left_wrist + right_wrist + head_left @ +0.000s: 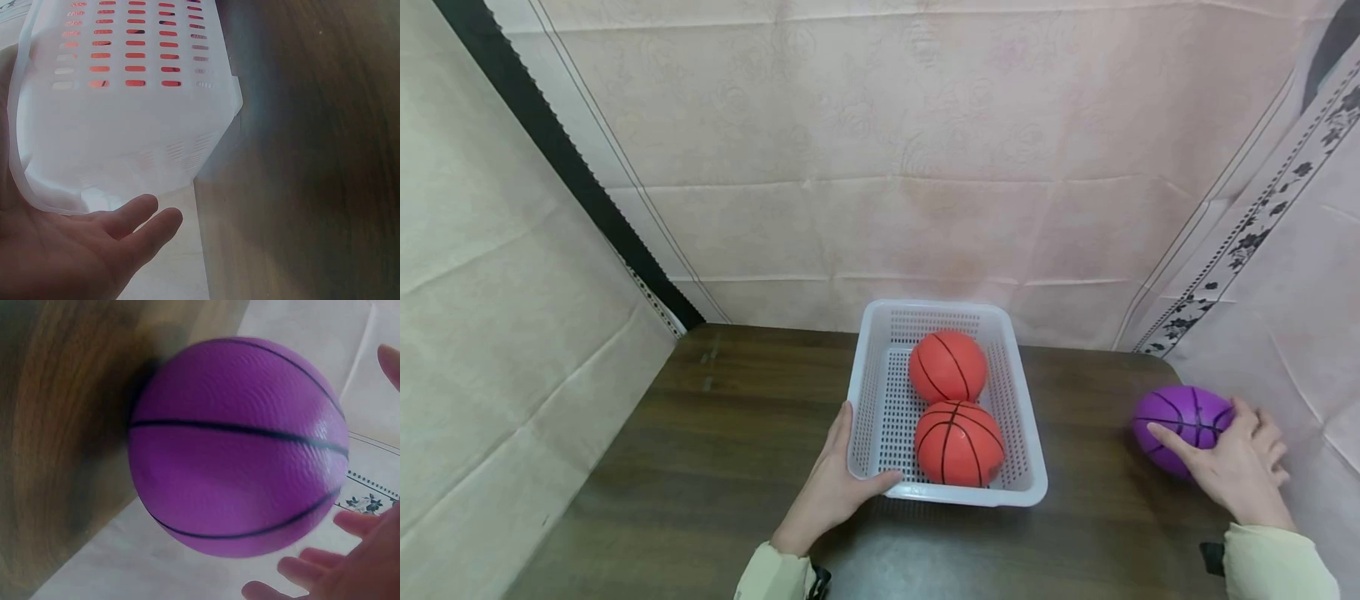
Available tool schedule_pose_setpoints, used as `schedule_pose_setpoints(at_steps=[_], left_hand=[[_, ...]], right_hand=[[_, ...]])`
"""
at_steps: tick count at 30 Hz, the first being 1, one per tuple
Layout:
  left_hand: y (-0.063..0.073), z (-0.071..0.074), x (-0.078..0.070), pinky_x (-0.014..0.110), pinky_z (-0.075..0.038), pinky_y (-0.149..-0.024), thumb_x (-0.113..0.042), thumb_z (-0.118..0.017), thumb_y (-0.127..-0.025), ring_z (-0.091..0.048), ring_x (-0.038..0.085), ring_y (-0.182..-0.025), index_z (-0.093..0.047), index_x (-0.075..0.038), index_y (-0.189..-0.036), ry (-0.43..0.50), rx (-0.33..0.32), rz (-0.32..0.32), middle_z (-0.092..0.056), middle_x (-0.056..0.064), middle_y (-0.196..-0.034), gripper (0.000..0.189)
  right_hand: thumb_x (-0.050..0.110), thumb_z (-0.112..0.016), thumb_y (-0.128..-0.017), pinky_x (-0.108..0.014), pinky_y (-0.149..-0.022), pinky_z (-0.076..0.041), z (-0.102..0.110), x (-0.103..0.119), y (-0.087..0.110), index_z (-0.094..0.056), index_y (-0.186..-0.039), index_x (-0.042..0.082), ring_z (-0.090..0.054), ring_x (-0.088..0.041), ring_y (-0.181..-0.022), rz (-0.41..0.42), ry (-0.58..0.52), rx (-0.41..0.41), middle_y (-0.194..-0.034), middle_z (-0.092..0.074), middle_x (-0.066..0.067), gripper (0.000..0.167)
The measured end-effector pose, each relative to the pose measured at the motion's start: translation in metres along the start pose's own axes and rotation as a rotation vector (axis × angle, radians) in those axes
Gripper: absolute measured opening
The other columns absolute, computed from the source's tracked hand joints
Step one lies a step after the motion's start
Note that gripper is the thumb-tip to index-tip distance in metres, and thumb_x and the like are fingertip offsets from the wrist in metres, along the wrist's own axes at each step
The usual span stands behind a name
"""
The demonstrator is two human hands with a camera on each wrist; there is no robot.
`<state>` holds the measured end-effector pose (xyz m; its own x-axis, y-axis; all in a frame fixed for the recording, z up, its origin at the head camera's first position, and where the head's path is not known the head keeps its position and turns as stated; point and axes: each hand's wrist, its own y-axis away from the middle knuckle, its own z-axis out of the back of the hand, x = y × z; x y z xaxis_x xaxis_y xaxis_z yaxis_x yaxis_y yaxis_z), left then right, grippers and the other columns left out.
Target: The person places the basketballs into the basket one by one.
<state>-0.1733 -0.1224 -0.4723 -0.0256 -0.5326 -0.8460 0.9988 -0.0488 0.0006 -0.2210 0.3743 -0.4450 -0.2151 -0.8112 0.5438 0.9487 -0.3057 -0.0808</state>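
A white perforated plastic basket (962,495) stands on the table with two orange-red toy basketballs, the far one (947,367) touching the near one (958,446). My left hand (827,493) holds the basket's near left corner, thumb at the front rim and fingers along the left side. The left wrist view shows the basket's slotted wall (125,119) close up. At the right, a purple toy basketball (1172,417) lies near the table edge. Beside it is my right hand (1243,462), fingers spread; the right wrist view shows a gap between several fingertips and the ball.
The dark wooden table (700,467) extends left of the basket and between basket and purple ball. Pale cloth (925,167) hangs behind the table and along both sides. A floral border (1247,246) runs down the cloth at the right.
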Motion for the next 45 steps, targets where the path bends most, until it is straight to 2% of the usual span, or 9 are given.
schedule_pose_setpoints(at_steps=[4, 7, 12, 17, 28, 34, 45], left_hand=[[-0.001, 0.000, -0.001, 0.059, -0.032, -0.105, -0.063, -0.079, -0.067, -0.029, 0.031, -0.139, -0.001, -0.024, -0.157, 0.000, 0.006, 0.010, -0.007, 0.001, -0.162, 0.125], [-0.001, 0.000, -0.002, 0.059, -0.032, -0.105, -0.064, -0.079, -0.067, -0.028, 0.031, -0.140, -0.001, -0.025, -0.157, -0.001, 0.009, 0.011, -0.007, 0.001, -0.162, 0.126], [-0.002, -0.001, -0.003, 0.060, -0.031, -0.105, -0.057, -0.081, -0.069, -0.027, 0.031, -0.141, -0.001, -0.025, -0.157, -0.007, 0.010, 0.019, -0.007, 0.001, -0.162, 0.124], [-0.002, -0.001, -0.003, 0.059, -0.030, -0.106, -0.061, -0.080, -0.068, -0.025, 0.030, -0.141, -0.001, -0.024, -0.157, -0.020, 0.009, 0.020, -0.007, 0.001, -0.162, 0.125], [0.000, 0.000, -0.002, 0.058, -0.030, -0.106, -0.061, -0.080, -0.069, -0.026, 0.030, -0.141, -0.002, -0.023, -0.158, -0.024, 0.007, 0.014, -0.007, 0.000, -0.162, 0.124], [0.001, 0.000, -0.002, 0.057, -0.031, -0.106, -0.067, -0.077, -0.067, -0.028, 0.029, -0.140, -0.002, -0.024, -0.157, -0.018, 0.013, 0.016, -0.007, 0.001, -0.162, 0.125], [0.000, 0.001, 0.000, 0.057, -0.031, -0.106, -0.061, -0.080, -0.069, -0.026, 0.030, -0.141, -0.001, -0.022, -0.157, -0.020, 0.008, 0.011, -0.007, 0.002, -0.162, 0.124]], right_hand=[[0.062, -0.071, -0.077, -0.082, -0.083, -0.010, -0.004, -0.001, -0.004, 0.006, -0.149, -0.008, 0.003, -0.064, -0.129, -0.026, -0.016, -0.032, -0.145, 0.014, -0.040, 0.126], [0.065, -0.071, -0.075, -0.082, -0.084, -0.009, -0.005, -0.003, -0.008, 0.008, -0.149, -0.007, 0.004, -0.064, -0.129, -0.066, -0.006, -0.041, -0.145, 0.016, -0.040, 0.129], [0.071, -0.069, -0.073, -0.083, -0.087, -0.005, -0.006, -0.009, -0.016, 0.013, -0.149, -0.006, 0.011, -0.064, -0.128, -0.140, 0.015, -0.014, -0.143, 0.020, -0.042, 0.136], [0.073, -0.069, -0.070, -0.083, -0.086, -0.002, -0.007, -0.014, -0.018, 0.014, -0.149, -0.006, 0.015, -0.066, -0.126, -0.168, 0.013, 0.006, -0.139, 0.018, -0.046, 0.139], [0.075, -0.072, -0.065, -0.080, -0.087, -0.011, -0.012, -0.011, -0.020, 0.011, -0.151, -0.004, 0.004, -0.065, -0.123, -0.187, 0.014, 0.017, -0.136, 0.011, -0.048, 0.143], [0.073, -0.073, -0.066, -0.081, -0.090, -0.012, -0.014, -0.008, -0.019, 0.008, -0.150, -0.008, 0.007, -0.066, -0.124, -0.192, 0.011, 0.041, -0.136, 0.014, -0.049, 0.141], [0.069, -0.076, -0.066, -0.078, -0.092, -0.013, -0.018, 0.005, -0.021, -0.007, -0.149, -0.009, -0.002, -0.064, -0.124, -0.148, -0.019, -0.024, -0.136, 0.003, -0.046, 0.133]])
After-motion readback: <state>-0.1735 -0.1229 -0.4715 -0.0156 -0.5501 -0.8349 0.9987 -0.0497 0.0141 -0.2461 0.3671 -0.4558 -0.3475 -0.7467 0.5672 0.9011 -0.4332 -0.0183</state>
